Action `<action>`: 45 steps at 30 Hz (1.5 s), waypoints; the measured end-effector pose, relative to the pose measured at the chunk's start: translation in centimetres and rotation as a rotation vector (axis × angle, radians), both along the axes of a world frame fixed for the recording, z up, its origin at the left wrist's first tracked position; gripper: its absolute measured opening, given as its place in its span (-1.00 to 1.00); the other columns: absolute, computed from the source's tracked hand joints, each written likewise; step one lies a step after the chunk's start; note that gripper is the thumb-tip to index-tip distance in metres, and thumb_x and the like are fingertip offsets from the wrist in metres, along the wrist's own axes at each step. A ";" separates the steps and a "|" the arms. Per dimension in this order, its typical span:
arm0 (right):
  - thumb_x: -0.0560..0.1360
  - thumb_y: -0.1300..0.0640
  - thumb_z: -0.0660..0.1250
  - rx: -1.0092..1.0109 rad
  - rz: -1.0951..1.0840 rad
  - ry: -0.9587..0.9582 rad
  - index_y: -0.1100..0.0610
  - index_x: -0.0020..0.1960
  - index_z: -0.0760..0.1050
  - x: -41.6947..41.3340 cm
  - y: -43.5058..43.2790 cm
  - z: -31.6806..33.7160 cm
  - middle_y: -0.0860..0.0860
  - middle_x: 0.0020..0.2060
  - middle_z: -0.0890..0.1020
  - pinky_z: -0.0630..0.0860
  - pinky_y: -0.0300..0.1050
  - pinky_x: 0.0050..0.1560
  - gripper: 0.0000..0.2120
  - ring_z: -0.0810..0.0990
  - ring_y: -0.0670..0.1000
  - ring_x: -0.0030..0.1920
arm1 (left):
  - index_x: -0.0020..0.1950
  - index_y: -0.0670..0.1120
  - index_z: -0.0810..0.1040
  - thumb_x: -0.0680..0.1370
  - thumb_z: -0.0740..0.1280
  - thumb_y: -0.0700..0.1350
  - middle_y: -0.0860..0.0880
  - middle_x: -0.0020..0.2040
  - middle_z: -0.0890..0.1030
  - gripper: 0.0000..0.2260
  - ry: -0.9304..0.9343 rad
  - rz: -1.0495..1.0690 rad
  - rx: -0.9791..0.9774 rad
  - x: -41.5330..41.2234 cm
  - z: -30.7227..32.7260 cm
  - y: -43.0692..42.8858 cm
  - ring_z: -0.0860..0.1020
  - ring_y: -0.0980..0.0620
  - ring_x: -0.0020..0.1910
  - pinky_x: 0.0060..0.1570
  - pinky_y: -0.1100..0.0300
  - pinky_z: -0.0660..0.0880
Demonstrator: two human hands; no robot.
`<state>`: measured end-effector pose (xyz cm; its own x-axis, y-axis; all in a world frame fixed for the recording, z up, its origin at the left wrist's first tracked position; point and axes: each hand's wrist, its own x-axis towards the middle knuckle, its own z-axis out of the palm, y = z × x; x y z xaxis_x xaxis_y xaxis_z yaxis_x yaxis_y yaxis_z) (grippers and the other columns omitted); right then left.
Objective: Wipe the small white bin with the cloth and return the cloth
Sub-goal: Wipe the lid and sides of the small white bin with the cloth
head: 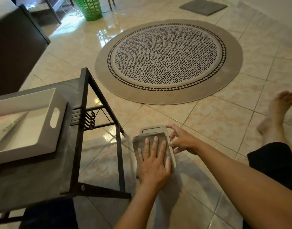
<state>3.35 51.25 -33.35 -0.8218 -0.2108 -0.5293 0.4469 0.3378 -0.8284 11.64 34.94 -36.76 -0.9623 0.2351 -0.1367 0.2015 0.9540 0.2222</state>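
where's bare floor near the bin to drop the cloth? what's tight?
Open tile lies between the small white bin and the round rug, and to the bin's right toward the bare foot. Left is tight: the dark table leg stands close by. The left hand presses the cloth flat on the bin; the right hand rests at its right edge.

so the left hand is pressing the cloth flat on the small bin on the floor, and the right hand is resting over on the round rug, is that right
Not quite. The left hand does press the cloth flat on the small bin on the floor, but the right hand is at the bin's right edge, not on the round rug. The head view shows it.
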 end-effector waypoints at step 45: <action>0.47 0.55 0.27 -0.112 0.061 -0.064 -0.11 0.58 0.12 0.6 0.5 -0.1 0.13 -0.01 0.52 0.71 0.06 -0.16 -0.13 0.66 0.06 -0.10 | 0.54 0.25 -0.31 0.61 -0.14 0.24 -0.01 0.56 -0.40 -0.46 -0.022 0.075 -0.025 -2.6 0.3 0.8 -0.47 -0.09 0.49 0.46 -0.24 -0.35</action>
